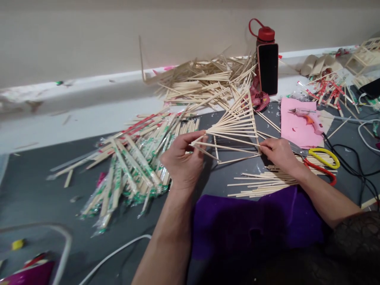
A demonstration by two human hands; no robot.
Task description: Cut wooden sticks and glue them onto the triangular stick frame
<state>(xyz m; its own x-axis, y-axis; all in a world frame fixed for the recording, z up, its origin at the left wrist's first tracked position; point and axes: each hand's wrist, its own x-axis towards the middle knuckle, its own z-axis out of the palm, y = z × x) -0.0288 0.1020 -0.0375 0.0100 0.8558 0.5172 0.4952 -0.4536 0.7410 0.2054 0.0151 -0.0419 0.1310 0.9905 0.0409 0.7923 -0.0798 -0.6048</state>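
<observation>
A fan-shaped frame of thin wooden sticks (237,126) is held just above the grey mat (35,190). My left hand (182,158) pinches the narrow end where the sticks meet. My right hand (279,154) grips the wide end at its lower right corner. A row of loose bare sticks (261,184) lies under and in front of my right hand. A heap of chopsticks in clear wrappers (130,166) lies to the left of my left hand.
A pile of bare sticks (204,81) lies by the wall. A red-capped bottle with a phone leaning on it (267,67) stands behind. Yellow and red scissors (322,162), a pink glue gun (308,118) on pink paper, black cables and purple cloth (255,221) surround me.
</observation>
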